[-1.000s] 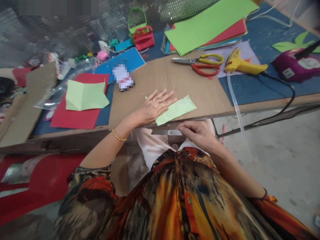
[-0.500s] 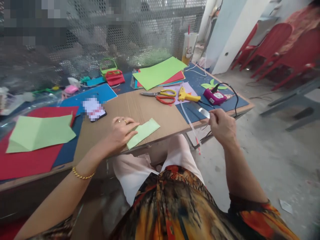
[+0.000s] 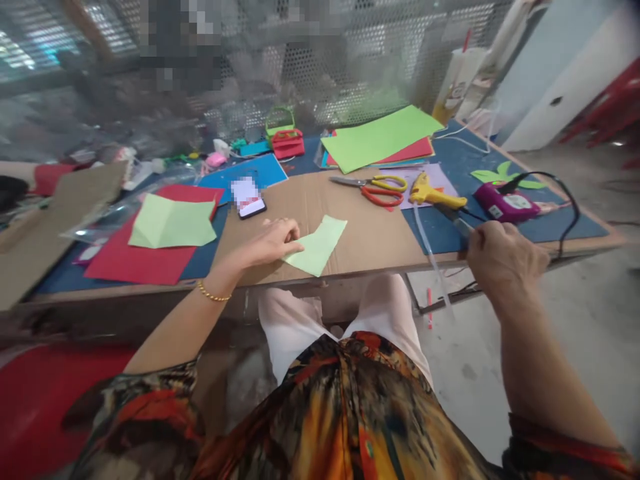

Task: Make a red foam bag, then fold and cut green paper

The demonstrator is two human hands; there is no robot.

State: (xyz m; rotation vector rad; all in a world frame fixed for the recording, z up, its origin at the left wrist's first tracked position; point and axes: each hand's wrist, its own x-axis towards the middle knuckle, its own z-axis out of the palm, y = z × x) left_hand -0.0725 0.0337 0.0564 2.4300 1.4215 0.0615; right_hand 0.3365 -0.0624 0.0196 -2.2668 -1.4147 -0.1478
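Observation:
My left hand (image 3: pixel 277 241) rests at the table's front edge, thumb and forefinger closed on the left end of a pale green piece of paper (image 3: pixel 323 245). That paper lies on a brown cardboard sheet (image 3: pixel 380 230). On the right, my right hand (image 3: pixel 507 257) is closed around the end of a flat grey strip, blade-like or ruler-like (image 3: pixel 456 219); blur hides its exact kind. Just beyond the strip lies a yellow glue gun (image 3: pixel 435 193). Scissors with red and yellow handles (image 3: pixel 384 190) lie on the cardboard. Near my right hand sits a purple box with a black cord (image 3: pixel 506 201).
A phone (image 3: pixel 249 200) lies behind my left hand. Folded pale green paper (image 3: pixel 173 223) rests on red sheets (image 3: pixel 135 267) at left. Stacked coloured sheets (image 3: pixel 383 137), small red and green paper bags (image 3: pixel 287 143) and a drink cup (image 3: pixel 453 87) stand at the back.
The view has swung left. The pale green paper, a narrow strip before, now shows a wider, bent shape. My left hand stays on it; the right still holds the grey strip.

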